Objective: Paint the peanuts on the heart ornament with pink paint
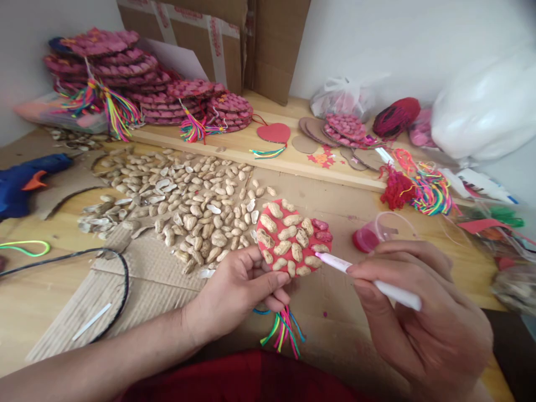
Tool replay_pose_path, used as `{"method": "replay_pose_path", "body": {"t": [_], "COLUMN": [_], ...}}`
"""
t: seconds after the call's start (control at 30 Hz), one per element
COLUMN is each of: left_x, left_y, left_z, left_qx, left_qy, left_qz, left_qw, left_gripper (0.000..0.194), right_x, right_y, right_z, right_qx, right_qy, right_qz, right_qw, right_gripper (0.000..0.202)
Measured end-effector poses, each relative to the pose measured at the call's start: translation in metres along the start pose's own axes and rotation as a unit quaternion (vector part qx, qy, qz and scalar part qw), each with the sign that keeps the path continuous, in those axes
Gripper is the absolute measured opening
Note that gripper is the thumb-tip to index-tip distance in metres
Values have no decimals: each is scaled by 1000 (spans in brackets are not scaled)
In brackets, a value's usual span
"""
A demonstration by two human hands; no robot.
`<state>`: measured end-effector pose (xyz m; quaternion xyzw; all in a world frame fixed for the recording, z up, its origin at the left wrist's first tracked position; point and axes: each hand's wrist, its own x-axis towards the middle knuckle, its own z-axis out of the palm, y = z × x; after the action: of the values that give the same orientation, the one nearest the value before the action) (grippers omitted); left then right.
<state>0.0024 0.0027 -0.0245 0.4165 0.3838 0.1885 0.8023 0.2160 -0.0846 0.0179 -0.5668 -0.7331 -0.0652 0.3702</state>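
A red disc (274, 250) covered with peanut shells is held at its lower left edge by my left hand (247, 287), thumb on top. Most shells on it are plain tan; a few at the upper right are pink. Colourful strings (283, 332) hang below the disc. My right hand (412, 312) grips a white pen-like tool (397, 293), whose pink tip is at a shell on the disc's right side. Just beyond my right hand stands a small clear cup with pink liquid (365, 239).
Loose peanuts (201, 206) spread across cardboard at centre left. A blue glue gun (29, 178) lies far left, near a black cable (125, 279). Behind a wooden ledge (251, 162) are stacked pink discs (167, 106), a red heart (273, 133), and yarn tassels (431, 190) at right.
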Motion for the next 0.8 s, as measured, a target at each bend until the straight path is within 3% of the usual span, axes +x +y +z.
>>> {"method": "replay_pose_path", "body": {"t": [0.37,0.8], "left_x": [1,3], "left_y": [-1,-9], "left_z": [-2,0], "left_qx": [11,8], "left_qy": [1,-4], "left_qz": [-1,19], "left_qw": [1000,1000], "left_gripper": [27,30], "right_x": [0,-3], "right_y": [0,1], "right_z": [1,-1], "right_qx": [9,-7], "right_qy": [-9,28], "right_qz": [-15,13], "right_qw": [1000,1000], "right_gripper": [13,21]}}
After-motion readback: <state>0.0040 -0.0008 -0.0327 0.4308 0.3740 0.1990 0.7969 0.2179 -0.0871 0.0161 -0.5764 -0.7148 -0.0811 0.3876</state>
